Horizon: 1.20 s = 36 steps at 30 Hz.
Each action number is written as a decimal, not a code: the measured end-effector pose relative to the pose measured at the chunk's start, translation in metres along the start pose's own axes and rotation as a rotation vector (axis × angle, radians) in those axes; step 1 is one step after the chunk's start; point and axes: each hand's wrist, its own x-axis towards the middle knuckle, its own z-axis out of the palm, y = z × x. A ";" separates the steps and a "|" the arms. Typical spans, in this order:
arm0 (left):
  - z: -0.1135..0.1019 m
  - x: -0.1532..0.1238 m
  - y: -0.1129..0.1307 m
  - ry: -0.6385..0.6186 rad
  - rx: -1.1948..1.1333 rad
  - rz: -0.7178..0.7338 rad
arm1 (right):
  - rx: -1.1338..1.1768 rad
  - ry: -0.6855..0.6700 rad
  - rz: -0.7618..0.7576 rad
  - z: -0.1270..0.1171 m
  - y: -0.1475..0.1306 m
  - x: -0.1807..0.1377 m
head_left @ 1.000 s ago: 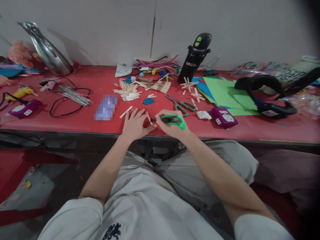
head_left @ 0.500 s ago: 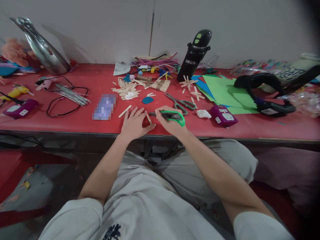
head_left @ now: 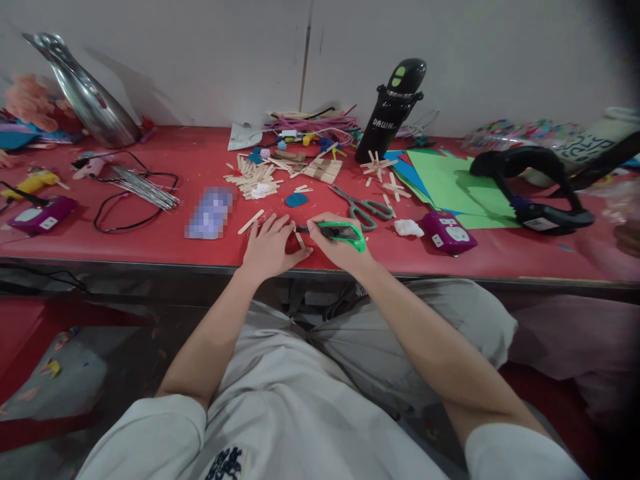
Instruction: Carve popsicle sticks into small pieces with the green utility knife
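Note:
A pale wooden craft stick [head_left: 300, 241] lies on the red tabletop near the front edge. My left hand [head_left: 267, 248] holds it down between thumb and fingertip, with the other fingers spread flat to the left. My right hand [head_left: 336, 249] is closed around a green and black utility knife [head_left: 345, 232]. The blade points left and meets the stick's upper end, close to my left fingertips. Whether it has cut in cannot be seen. Another craft stick [head_left: 251, 221] rests just left of my left hand.
Behind my hands are a pile of craft sticks [head_left: 255, 177], a blue oval piece [head_left: 297, 200] and grey-handled scissors [head_left: 367, 210]. On the right are crumpled white paper [head_left: 409, 228], a purple box [head_left: 449, 232] and green sheets [head_left: 445, 177]. A black bottle [head_left: 387, 113] stands behind.
The knife has shifted slightly left and its handle has turned a little in my right hand. My left hand stays on the stick. At the far right edge, a blurred dark shape has appeared.

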 end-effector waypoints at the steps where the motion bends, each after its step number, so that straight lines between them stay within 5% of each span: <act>1: 0.000 0.000 0.000 0.004 0.001 0.001 | 0.007 -0.003 -0.005 0.000 0.000 0.000; 15: 0.005 0.001 -0.001 0.000 0.026 -0.019 | 0.157 -0.107 0.014 -0.002 -0.002 0.004; 36: 0.001 0.001 -0.002 -0.024 -0.002 -0.014 | 0.051 -0.046 0.003 -0.005 -0.009 -0.003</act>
